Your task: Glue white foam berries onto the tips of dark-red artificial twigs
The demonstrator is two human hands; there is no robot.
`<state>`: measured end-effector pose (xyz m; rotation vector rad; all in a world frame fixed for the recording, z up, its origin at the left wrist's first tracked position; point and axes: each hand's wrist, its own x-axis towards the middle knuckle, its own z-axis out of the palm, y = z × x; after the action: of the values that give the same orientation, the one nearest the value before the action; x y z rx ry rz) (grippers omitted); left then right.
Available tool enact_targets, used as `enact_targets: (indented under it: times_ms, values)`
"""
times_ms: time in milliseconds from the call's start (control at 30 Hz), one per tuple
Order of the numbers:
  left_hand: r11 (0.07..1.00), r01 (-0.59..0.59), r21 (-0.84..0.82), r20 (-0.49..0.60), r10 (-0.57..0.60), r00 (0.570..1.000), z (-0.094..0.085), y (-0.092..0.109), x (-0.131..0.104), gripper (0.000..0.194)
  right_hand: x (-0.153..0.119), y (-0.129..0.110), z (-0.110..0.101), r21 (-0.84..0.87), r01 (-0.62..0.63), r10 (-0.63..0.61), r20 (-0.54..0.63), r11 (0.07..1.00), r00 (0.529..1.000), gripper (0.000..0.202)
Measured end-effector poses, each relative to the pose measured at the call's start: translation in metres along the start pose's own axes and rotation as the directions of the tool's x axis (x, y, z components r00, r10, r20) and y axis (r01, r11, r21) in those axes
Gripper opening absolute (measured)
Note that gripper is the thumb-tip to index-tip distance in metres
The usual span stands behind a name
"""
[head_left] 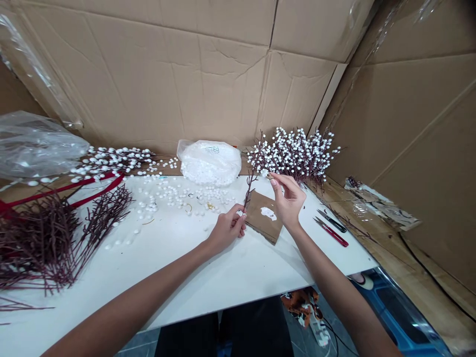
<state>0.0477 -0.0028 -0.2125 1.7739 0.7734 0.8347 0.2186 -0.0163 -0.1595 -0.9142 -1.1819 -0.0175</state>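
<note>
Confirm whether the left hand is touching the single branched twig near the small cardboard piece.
Touching. The head view shows the left hand pinching the twig near its lower end, between thumb and fingers.

Left hand (226, 229) and right hand (290, 199) are both pinching, forearms (159, 290) stretched forward.

Lettering (211, 149) on the clear plastic bag (210, 163), far middle
Seemingly starts "SH"; the rest is too small to read.

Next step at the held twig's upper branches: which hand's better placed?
Probably the right hand: its fingertips are close beside those branches, while the left hand is holding the twig near its lower end.
</note>
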Motion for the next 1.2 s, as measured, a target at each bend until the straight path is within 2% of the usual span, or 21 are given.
enact_targets:
  times_ms: [467,667,833,1033,1200]
  values:
    - [1.000,-0.001,-0.010,0.004,0.002,1.000,0.0004,0.0006,0.0002,0.019,-0.0013,-0.0020,-0.0007,-0.039,0.062,-0.059,0.078,0.997,0.995,0.013]
    - [1.000,-0.002,-0.002,0.005,0.002,1.000,0.0002,-0.0005,0.0006,0.018,-0.0011,0.0043,-0.0009,-0.030,0.072,-0.071,0.026,0.997,0.997,0.012]
    - [1.000,0.012,-0.008,0.000,-0.012,1.000,0.0004,-0.0010,0.0007,0.018,-0.0019,0.0021,-0.0004,-0.018,0.105,-0.104,0.046,0.994,0.993,0.012]
    - [1.000,-0.009,0.028,0.015,0.009,1.000,0.0007,-0.0010,0.0002,0.018,-0.0020,0.0037,-0.0001,-0.034,0.058,-0.059,-0.009,0.998,0.998,0.013]
    - [0.999,-0.018,0.049,0.019,0.017,1.000,0.0004,-0.0038,0.0004,0.018,-0.0016,0.0024,-0.0017,-0.021,0.086,-0.087,-0.011,0.996,0.996,0.013]
